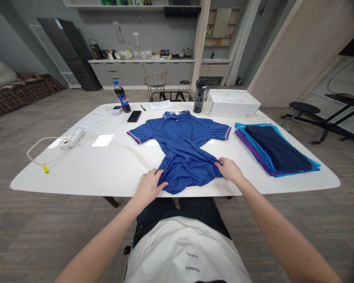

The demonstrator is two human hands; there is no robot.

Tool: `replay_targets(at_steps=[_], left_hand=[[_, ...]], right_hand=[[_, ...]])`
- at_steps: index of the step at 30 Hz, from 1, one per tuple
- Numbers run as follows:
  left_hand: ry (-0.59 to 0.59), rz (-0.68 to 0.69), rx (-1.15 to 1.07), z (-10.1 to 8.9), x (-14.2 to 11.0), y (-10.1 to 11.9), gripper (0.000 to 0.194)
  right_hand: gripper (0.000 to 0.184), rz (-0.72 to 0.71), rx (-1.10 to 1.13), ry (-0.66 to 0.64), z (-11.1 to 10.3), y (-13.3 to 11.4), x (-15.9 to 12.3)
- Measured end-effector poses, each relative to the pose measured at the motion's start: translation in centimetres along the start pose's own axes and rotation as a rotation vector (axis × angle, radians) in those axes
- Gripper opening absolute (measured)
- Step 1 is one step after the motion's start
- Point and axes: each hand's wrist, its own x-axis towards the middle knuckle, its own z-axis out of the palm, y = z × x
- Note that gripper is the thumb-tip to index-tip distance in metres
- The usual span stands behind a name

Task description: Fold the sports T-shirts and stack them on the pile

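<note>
A blue polo shirt (184, 137) lies on the white table, its collar toward the far side and both sleeves spread outward. Red and white stripes trim the sleeve ends and collar. The lower body is twisted and wrinkled, narrowing at the middle. My left hand (150, 184) grips the shirt's lower left corner between thumb and fingers. At the lower right corner, my right hand (227, 168) pinches the hem. Both hands rest close to the near edge of the table.
Folded clothes (277, 149) in blue and purple are stacked on the right. Behind stand a white box (233, 104), a dark bottle (200, 96) and a cola bottle (122, 97). A phone (134, 116) lies nearby. On the left, a white device (72, 138) trails a cable across the table (120, 169).
</note>
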Motion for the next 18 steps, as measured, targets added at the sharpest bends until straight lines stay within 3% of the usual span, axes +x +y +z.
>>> replay_targets(at_steps=[3,5,7,9,11,14,16,18], left_hand=[[0.042,-0.066,-0.136,-0.1,0.2,-1.5,0.024],[0.143,-0.116,-0.205,-1.2,0.4,-2.6,0.024],[0.283,-0.135,-0.112,-2.5,0.2,-2.6,0.028],[0.325,-0.041,0.036,-3.3,-0.1,-1.0,0.034],[0.205,0.145,0.098,-3.2,-0.2,1.9,0.034],[-0.02,0.356,0.088,-1.2,0.6,6.8,0.042],[-0.076,0.404,0.113,0.7,1.7,9.2,0.05],[-0.1,0.413,0.139,2.4,2.9,10.6,0.034]], right_hand=[[0.033,0.015,-0.031,-0.004,-1.3,0.6,0.1],[0.03,-0.01,-0.024,0.005,-2.1,1.3,-0.4],[0.028,-0.101,-0.039,0.105,-2.3,1.6,-1.5],[0.027,-0.285,-0.054,0.204,-1.9,1.2,-3.1],[0.024,-0.496,-0.023,0.181,-1.0,-0.1,-4.8],[0.015,-0.691,0.053,0.051,0.7,-2.3,-6.7],[0.01,-0.717,0.098,0.046,1.5,-3.3,-7.5],[0.011,-0.672,0.168,0.097,2.0,-3.6,-8.1]])
